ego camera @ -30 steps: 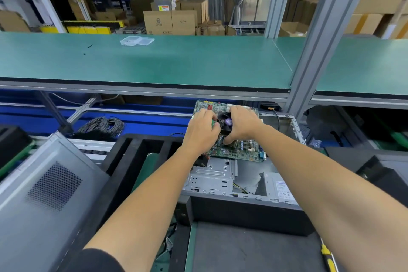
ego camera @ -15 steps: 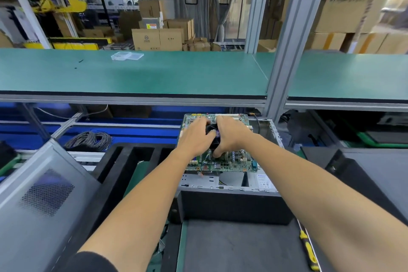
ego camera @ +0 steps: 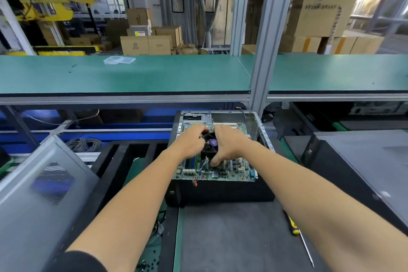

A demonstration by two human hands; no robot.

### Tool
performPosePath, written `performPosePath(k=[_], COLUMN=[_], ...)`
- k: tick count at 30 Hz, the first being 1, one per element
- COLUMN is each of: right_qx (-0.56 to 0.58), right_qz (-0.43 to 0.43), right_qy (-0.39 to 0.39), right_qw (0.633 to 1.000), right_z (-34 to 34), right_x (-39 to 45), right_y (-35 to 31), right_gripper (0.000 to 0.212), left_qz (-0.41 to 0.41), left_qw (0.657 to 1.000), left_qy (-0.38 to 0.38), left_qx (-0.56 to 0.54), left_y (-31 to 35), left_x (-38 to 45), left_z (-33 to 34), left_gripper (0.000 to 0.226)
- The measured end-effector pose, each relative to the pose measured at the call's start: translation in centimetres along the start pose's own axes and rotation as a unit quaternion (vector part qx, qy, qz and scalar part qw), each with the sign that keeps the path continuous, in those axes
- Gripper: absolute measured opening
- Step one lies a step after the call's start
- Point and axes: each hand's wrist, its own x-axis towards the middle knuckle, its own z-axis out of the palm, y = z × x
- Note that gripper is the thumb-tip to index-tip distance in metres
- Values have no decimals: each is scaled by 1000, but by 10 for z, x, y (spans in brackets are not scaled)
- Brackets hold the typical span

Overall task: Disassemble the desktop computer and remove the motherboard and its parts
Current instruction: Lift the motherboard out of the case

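Both hands on the cooler fan, board sitting over the open case

Both arms reach straight out, nearly parallel, wrists meeting at the middle of the frame. The left hand has its fingers curled onto the 9 o'clock side of the black fan, gripping it, and the right hand wraps the 3 o'clock side with the thumb hooked down at the fan's 6 o'clock edge against the board. The green motherboard lies flat-ish over the case, its near edge right above the case's black front; can't tell if it's lifted free or still seated. A yellow-handled screwdriver lies on the dark mat at about 5 o'clock from the case, well apart. A grey side panel leans at 8 o'clock, and a cable coil sits at 9.
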Motion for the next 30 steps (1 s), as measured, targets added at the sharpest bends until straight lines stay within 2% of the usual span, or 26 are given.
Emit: performPosePath(k=[4, 6, 8, 15, 21, 26, 30], right_qx=[0, 9, 34, 17, 6, -21, -47], right_qz=[-9, -15, -20, -36, -24, -21, -24], right_qy=[2, -5, -10, -13, -72, -105, -98], right_qw=[1000, 1000, 999, 999, 997, 994, 994], right_z=[5, 8, 11, 12, 2, -13, -13], right_x=[-22, -33, -44, -59, -55, -48, -48], right_y=[-3, -2, 0, 0, 0, 3, -3], right_gripper=[78, 79, 79, 86, 97, 81, 83], left_qz=[8, -1, -3, 25, 26, 40, 36], left_qw=[998, 991, 991, 996, 991, 990, 989], left_qy=[-54, -103, -122, -85, -90, -102, -106], left_qx=[-44, -80, -57, 33, 100, 92, 99], left_y=[22, 33, 41, 51, 52, 52, 45], left_x=[-26, -41, -52, -72, -69, -61, -56], left_z=[4, 6, 10, 22, 14, 8, 11], left_gripper=[37, 50, 65, 72, 79, 67, 77])
